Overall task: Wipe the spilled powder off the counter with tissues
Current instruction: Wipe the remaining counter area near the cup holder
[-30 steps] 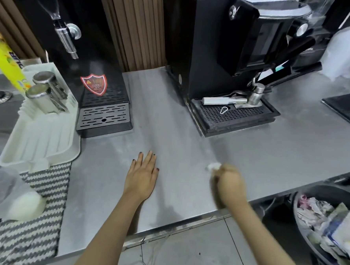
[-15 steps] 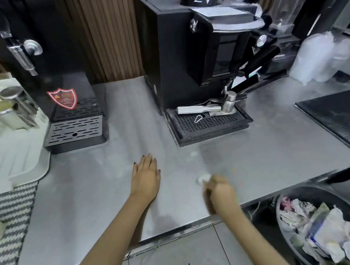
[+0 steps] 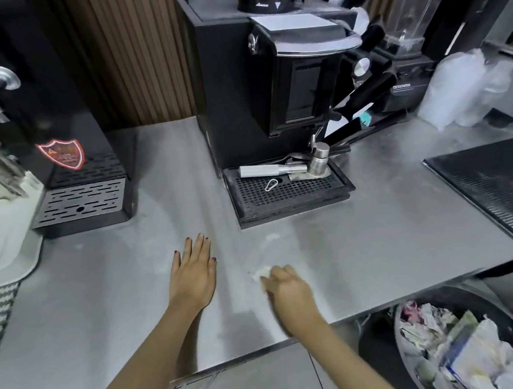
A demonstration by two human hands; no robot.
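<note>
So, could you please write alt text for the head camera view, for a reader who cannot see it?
A person's right hand presses a crumpled white tissue on a steel counter, while the left hand rests flat beside it. A black coffee machine stands behind, and a bin of used paper sits lower right.

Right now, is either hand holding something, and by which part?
The right hand is closed around a white tissue; only one crumpled end sticks out past the fingers. The left hand lies flat on the counter and holds nothing.
</note>
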